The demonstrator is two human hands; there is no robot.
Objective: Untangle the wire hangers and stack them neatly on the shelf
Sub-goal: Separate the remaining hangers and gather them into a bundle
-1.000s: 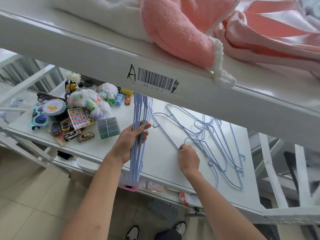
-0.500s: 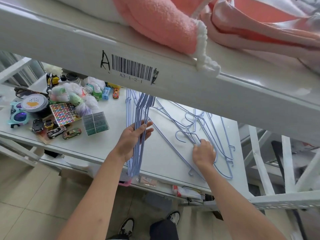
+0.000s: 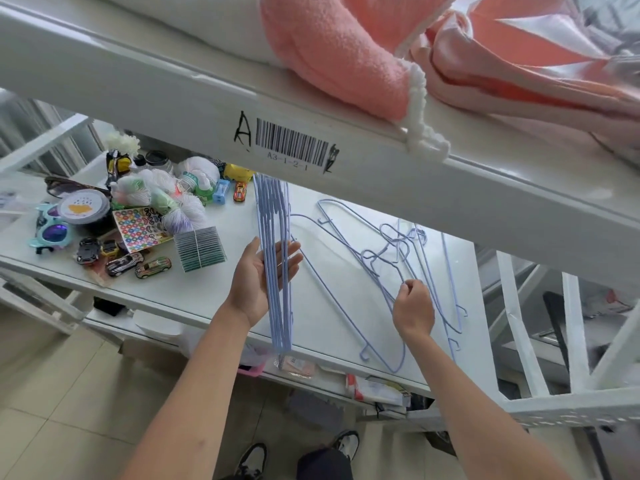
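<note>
A bundle of several pale blue wire hangers (image 3: 275, 244) stands on edge over the white shelf (image 3: 207, 289). My left hand (image 3: 258, 275) cups the bundle from the left, fingers spread behind the wires. To the right, a loose tangle of blue hangers (image 3: 391, 258) lies flat on the shelf, hooks overlapping. My right hand (image 3: 414, 308) pinches a wire of that tangle near its middle. One long hanger (image 3: 332, 303) lies stretched between the bundle and the tangle, its end hook near the shelf's front edge.
The shelf's left part holds toy cars (image 3: 124, 263), sunglasses (image 3: 52, 232), a sticker sheet (image 3: 138, 228), a round tin (image 3: 83, 209), net bags and a green pad (image 3: 200, 248). Above hangs the upper shelf beam (image 3: 381, 174) with pink towels (image 3: 346, 53). White frame bars (image 3: 575, 341) stand right.
My right hand has shifted within the tangle and now pinches a wire. My left hand's fingers have loosened to an open cupping hold on the bundle. The camera view moved.
</note>
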